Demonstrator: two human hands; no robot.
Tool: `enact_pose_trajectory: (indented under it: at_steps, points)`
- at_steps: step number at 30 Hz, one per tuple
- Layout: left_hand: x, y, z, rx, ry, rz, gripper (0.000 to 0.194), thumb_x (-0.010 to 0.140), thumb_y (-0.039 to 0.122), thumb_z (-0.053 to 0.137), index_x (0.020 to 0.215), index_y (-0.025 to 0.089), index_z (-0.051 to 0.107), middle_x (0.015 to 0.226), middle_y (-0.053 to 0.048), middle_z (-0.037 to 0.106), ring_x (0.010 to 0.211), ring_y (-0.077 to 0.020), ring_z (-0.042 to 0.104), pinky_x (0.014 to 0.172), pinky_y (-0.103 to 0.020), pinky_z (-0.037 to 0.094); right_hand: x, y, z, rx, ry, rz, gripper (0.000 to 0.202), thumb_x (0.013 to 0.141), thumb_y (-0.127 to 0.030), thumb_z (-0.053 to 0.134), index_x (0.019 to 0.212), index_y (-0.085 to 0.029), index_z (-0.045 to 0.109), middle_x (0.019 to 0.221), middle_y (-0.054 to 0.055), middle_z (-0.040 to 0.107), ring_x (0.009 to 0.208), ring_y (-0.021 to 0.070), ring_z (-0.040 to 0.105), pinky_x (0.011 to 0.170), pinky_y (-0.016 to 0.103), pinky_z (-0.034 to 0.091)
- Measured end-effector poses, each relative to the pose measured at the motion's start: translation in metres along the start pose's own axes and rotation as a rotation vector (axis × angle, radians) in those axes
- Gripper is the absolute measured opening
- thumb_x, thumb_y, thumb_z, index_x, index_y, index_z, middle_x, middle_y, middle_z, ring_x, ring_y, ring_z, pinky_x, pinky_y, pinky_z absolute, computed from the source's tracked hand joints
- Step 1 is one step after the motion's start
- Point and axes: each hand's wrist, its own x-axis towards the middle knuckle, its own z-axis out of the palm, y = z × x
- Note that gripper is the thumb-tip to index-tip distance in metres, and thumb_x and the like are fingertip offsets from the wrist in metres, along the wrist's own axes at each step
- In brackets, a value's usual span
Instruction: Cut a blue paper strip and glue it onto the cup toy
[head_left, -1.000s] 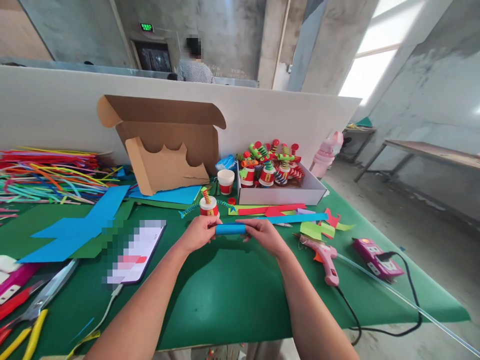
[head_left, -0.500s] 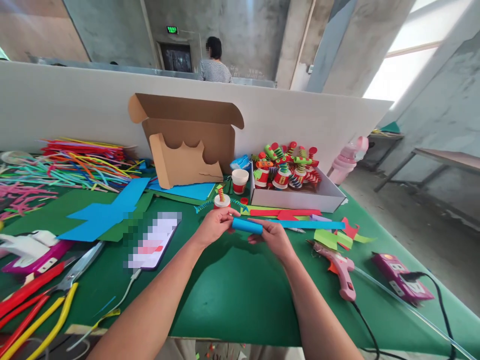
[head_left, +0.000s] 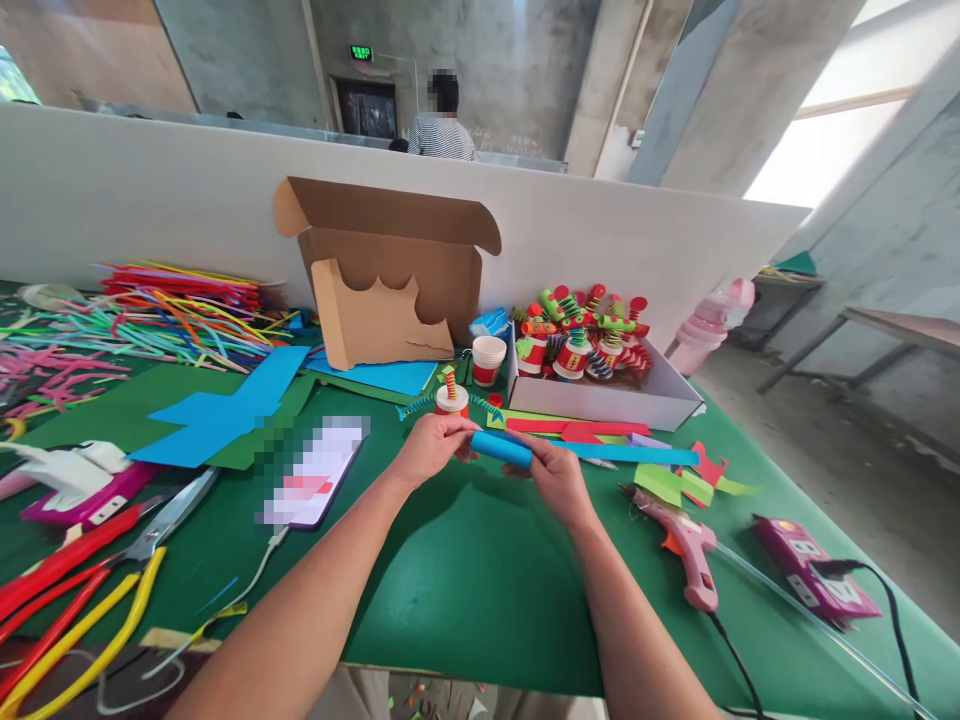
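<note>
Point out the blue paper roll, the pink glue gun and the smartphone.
blue paper roll [head_left: 501, 448], head view, middle of the tube between both hands.
pink glue gun [head_left: 686, 545], head view, on its body.
smartphone [head_left: 315, 472], head view, centre of its screen.

Blue rolled tube [head_left: 501, 449] looked like matt foam or craft paper, smooth. Green table covering [head_left: 465, 580] matt, soft sheen, paper-like sheet. Brown corrugated cardboard box [head_left: 390, 270] dull, rough at cut edges. White shallow box [head_left: 607, 400] smooth card. Pink glue gun [head_left: 686, 545] glossy plastic. Red-and-yellow-handled scissors [head_left: 112, 570] had shiny metal blades, glossy plastic grips. Multicoloured pipe cleaners [head_left: 172, 315] appeared fuzzy. Flat blue sheet [head_left: 225, 410] matt paper.
</note>
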Motion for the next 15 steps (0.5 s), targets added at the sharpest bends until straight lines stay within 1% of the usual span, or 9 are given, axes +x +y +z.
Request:
enact_pose_trajectory:
  at_steps: [5, 8, 10, 12, 13, 15]
  points:
    - [-0.0005, 0.0039, -0.0016, 0.061, -0.040, 0.037, 0.018, 0.079, 0.021, 0.061, 0.080, 0.017, 0.078, 0.058, -0.001, 0.068, 0.056, -0.0159, 0.064, 0.061, -0.027, 0.054, 0.0002, 0.0002, 0.0012, 0.047, -0.045, 0.027, 0.048, 0.072, -0.023, 0.046, 0.111, -0.019, 0.074, 0.069, 0.002, 0.075, 0.060, 0.0219, 0.072, 0.069, 0.039, 0.061]
    - [-0.0022, 0.0079, -0.0023, 0.046, -0.087, 0.040, 0.019, 0.081, 0.022, 0.060, 0.087, 0.016, 0.077, 0.064, -0.002, 0.070, 0.062, -0.0163, 0.067, 0.064, -0.028, 0.054, 0.0008, 0.0019, 0.0014, 0.021, -0.002, 0.039, 0.042, 0.071, -0.023, 0.047, 0.101, -0.018, 0.076, 0.065, 0.002, 0.074, 0.058, 0.0226, 0.072, 0.070, 0.039, 0.061]
    - [-0.0037, 0.0095, -0.0024, -0.013, -0.115, 0.007, 0.023, 0.080, 0.025, 0.062, 0.096, 0.015, 0.075, 0.074, -0.004, 0.072, 0.067, -0.0172, 0.069, 0.063, -0.027, 0.055, 0.0012, 0.0027, 0.0013, 0.004, 0.060, 0.048, 0.040, 0.071, -0.022, 0.048, 0.097, -0.018, 0.077, 0.062, 0.002, 0.073, 0.056, 0.0229, 0.071, 0.069, 0.040, 0.060]
    - [-0.0048, 0.0092, -0.0027, -0.089, -0.131, -0.047, 0.030, 0.077, 0.027, 0.067, 0.104, 0.015, 0.072, 0.084, -0.006, 0.074, 0.071, -0.0183, 0.071, 0.061, -0.027, 0.055, 0.0012, 0.0027, 0.0015, -0.003, 0.104, 0.050, 0.038, 0.070, -0.022, 0.048, 0.094, -0.018, 0.077, 0.061, 0.002, 0.073, 0.055, 0.0229, 0.071, 0.067, 0.039, 0.060]
    - [-0.0051, 0.0083, -0.0028, -0.116, -0.134, -0.074, 0.033, 0.074, 0.027, 0.070, 0.105, 0.015, 0.071, 0.086, -0.007, 0.074, 0.071, -0.0186, 0.071, 0.059, -0.026, 0.054, 0.0010, 0.0024, 0.0019, -0.010, 0.111, 0.046, 0.037, 0.070, -0.022, 0.048, 0.093, -0.019, 0.077, 0.061, 0.002, 0.072, 0.055, 0.0226, 0.071, 0.066, 0.038, 0.060]
    - [-0.0051, 0.0058, -0.0032, -0.135, -0.131, -0.117, 0.032, 0.070, 0.027, 0.073, 0.099, 0.015, 0.072, 0.083, -0.007, 0.074, 0.068, -0.0181, 0.070, 0.055, -0.025, 0.052, 0.0002, 0.0013, 0.0037, -0.038, 0.099, 0.026, 0.036, 0.070, -0.021, 0.047, 0.090, -0.021, 0.077, 0.060, 0.001, 0.072, 0.056, 0.0221, 0.070, 0.065, 0.037, 0.059]
